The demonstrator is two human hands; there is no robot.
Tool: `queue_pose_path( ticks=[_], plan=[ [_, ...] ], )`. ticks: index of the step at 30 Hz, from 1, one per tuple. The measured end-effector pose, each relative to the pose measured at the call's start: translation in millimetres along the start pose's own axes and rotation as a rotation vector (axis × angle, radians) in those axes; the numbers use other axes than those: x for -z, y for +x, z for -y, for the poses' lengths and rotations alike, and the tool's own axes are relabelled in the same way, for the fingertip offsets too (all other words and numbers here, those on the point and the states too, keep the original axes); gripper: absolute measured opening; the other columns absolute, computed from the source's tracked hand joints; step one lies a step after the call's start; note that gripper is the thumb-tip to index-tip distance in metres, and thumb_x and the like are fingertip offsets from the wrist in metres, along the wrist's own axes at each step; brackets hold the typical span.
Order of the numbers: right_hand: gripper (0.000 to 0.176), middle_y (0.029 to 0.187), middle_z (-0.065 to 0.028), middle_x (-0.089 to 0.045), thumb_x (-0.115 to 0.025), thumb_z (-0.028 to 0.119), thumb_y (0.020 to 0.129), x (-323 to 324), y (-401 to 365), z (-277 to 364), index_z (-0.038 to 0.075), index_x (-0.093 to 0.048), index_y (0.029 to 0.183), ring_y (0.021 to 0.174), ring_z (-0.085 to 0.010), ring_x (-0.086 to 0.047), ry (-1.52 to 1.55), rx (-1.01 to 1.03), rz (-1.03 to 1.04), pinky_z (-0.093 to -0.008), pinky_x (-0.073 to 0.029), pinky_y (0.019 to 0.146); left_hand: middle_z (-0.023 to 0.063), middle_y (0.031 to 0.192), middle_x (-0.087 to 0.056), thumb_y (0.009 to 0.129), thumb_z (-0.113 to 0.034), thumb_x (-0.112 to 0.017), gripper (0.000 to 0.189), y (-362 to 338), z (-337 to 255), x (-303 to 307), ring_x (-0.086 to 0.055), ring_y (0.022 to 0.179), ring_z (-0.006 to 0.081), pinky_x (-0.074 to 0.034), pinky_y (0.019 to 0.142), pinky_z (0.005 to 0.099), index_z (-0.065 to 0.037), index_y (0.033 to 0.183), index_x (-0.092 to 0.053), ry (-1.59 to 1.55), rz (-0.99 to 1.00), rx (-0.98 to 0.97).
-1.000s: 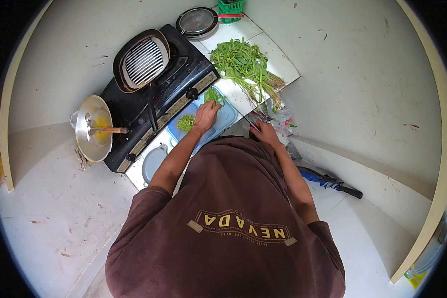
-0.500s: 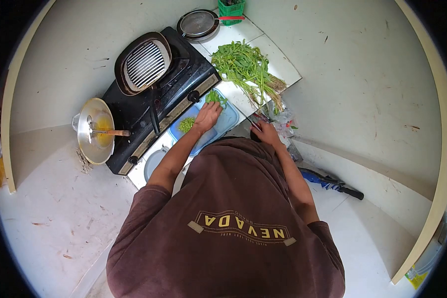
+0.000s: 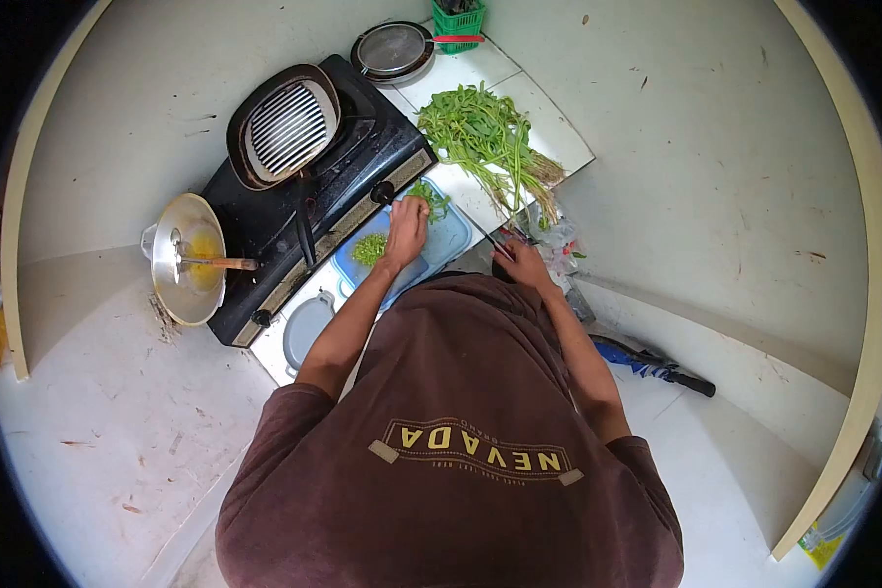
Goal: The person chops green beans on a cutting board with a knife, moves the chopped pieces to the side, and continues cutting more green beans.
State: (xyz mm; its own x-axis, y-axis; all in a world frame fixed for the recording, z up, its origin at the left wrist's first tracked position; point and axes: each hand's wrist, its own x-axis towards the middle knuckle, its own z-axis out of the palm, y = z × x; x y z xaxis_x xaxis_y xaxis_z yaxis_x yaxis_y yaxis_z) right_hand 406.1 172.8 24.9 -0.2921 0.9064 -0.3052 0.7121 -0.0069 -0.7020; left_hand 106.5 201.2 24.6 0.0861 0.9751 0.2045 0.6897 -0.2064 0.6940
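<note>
On a blue plastic tray (image 3: 448,242) at the counter's edge lie a pile of chopped green stems (image 3: 369,249) and some green leaves (image 3: 434,201). My left hand (image 3: 408,233) is over the tray, its fingers curled closed at the edge of the leaves; the fingertips are partly hidden. To the right of the tray, my right hand (image 3: 521,265) is wrapped round the handle of a knife (image 3: 484,235). The blade points up and left, towards the tray, apart from the leaves. A large bunch of leafy greens with roots (image 3: 480,132) lies on the white tiles beyond.
A black gas stove (image 3: 363,147) bears a grill pan (image 3: 289,127). Left of it is a wok (image 3: 188,260) with yellow liquid and a wooden-handled ladle (image 3: 220,263). A strainer (image 3: 392,47), green basket (image 3: 458,24), grey lid (image 3: 307,328), plastic bags (image 3: 557,245) and umbrella (image 3: 647,365) surround the counter.
My left hand has drawn its fingers in from a flatter spread to a curl and turned slightly, uncovering more leaves. My right hand and the knife have hardly moved.
</note>
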Motion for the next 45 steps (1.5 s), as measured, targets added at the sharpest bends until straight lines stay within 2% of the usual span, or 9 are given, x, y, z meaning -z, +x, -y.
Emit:
queue_pose_path(
  ticks=[3, 6, 9, 16, 19, 23, 31, 43, 45],
  plan=[
    [0.043, 0.073, -0.0161, -0.066, -0.068, 0.044, 0.096, -2, 9, 4, 0.000, -0.066, 0.093, 0.067, -0.0277, -0.067, 0.078, 0.008, 0.055, -0.0414, -0.049, 0.063, 0.0140, 0.093, -0.065, 0.102, -0.008, -0.054, 0.008, 0, 5, 2, -0.058, 0.090, 0.0306, -0.044, 0.086, 0.0427, -0.002, 0.106, -0.057, -0.206, -0.037, 0.155],
    [0.051, 0.074, -0.0217, -0.064, -0.064, 0.050, 0.097, 1, 25, 21, -0.001, -0.062, 0.090, 0.077, -0.0404, -0.066, 0.219, 0.040, 0.087, -0.0480, -0.048, 0.070, 0.0110, 0.089, -0.070, 0.101, -0.008, -0.057, 0.010, 3, 5, 1, -0.063, 0.082, 0.0231, -0.047, 0.076, 0.0368, -0.001, 0.109, -0.058, -0.372, -0.102, 0.233],
    [0.050, 0.074, -0.0208, -0.062, -0.063, 0.047, 0.098, 16, 46, 63, -0.002, -0.060, 0.090, 0.071, -0.0379, -0.063, 0.200, 0.014, 0.076, -0.0463, -0.048, 0.069, 0.0090, 0.091, -0.073, 0.099, -0.007, -0.061, 0.014, 7, -4, 4, -0.064, 0.080, 0.0159, -0.047, 0.069, 0.0315, -0.001, 0.112, -0.059, -0.440, -0.126, 0.271],
    [0.035, 0.073, -0.0013, -0.063, -0.079, 0.036, 0.091, -9, 111, 107, 0.003, -0.066, 0.092, 0.061, -0.0096, -0.056, 0.494, 0.125, 0.055, -0.0294, -0.044, 0.056, 0.0029, 0.093, -0.073, 0.098, -0.013, -0.067, 0.025, 12, -22, 14, -0.062, 0.085, 0.0103, -0.045, 0.073, 0.0292, -0.004, 0.120, -0.058, -0.484, -0.126, 0.369],
    [0.031, 0.070, 0.0007, -0.061, -0.081, 0.031, 0.089, -18, 123, 117, 0.003, -0.067, 0.092, 0.060, -0.0078, -0.054, 0.544, 0.160, 0.083, -0.0267, -0.043, 0.055, 0.0023, 0.093, -0.073, 0.097, -0.011, -0.069, 0.028, 15, -21, 14, -0.061, 0.083, 0.0089, -0.044, 0.070, 0.0288, -0.004, 0.122, -0.057, -0.455, -0.143, 0.296],
    [0.033, 0.072, -0.0049, -0.064, -0.080, 0.030, 0.088, -14, 124, 124, 0.000, -0.068, 0.094, 0.067, -0.0128, -0.056, 0.461, 0.106, 0.125, -0.0329, -0.046, 0.065, 0.0061, 0.092, -0.072, 0.095, -0.012, -0.071, 0.026, 15, -19, 21, -0.058, 0.077, 0.0139, -0.046, 0.067, 0.0300, -0.004, 0.117, -0.060, -0.447, -0.074, 0.279],
    [0.030, 0.066, 0.0021, -0.057, -0.077, 0.029, 0.093, 2, 126, 131, 0.003, -0.067, 0.086, 0.058, -0.0070, -0.050, 0.430, 0.267, 0.000, -0.0271, -0.041, 0.054, 0.0168, 0.093, -0.067, 0.092, -0.013, -0.070, 0.024, -2, 11, 12, -0.061, 0.080, 0.0309, -0.049, 0.074, 0.0424, -0.001, 0.112, -0.063, -0.118, 0.094, 0.201],
    [0.031, 0.064, -0.0001, -0.055, -0.075, 0.028, 0.094, 52, 95, 156, 0.000, -0.066, 0.084, 0.061, -0.0092, -0.047, 0.419, 0.228, 0.033, -0.0311, -0.041, 0.058, 0.0144, 0.102, -0.070, 0.096, -0.013, -0.064, 0.025, -7, -20, 31, -0.066, 0.087, 0.0269, -0.051, 0.079, 0.0365, -0.003, 0.119, -0.066, -0.231, -0.061, 0.428],
    [0.031, 0.065, -0.0005, -0.056, -0.075, 0.028, 0.094, 49, 86, 153, 0.000, -0.067, 0.085, 0.061, -0.0089, -0.049, 0.416, 0.212, 0.051, -0.0305, -0.042, 0.058, 0.0130, 0.105, -0.071, 0.099, -0.014, -0.064, 0.025, -6, -28, 36, -0.067, 0.092, 0.0239, -0.051, 0.082, 0.0347, -0.003, 0.121, -0.065, -0.188, -0.184, 0.270]
  ],
)
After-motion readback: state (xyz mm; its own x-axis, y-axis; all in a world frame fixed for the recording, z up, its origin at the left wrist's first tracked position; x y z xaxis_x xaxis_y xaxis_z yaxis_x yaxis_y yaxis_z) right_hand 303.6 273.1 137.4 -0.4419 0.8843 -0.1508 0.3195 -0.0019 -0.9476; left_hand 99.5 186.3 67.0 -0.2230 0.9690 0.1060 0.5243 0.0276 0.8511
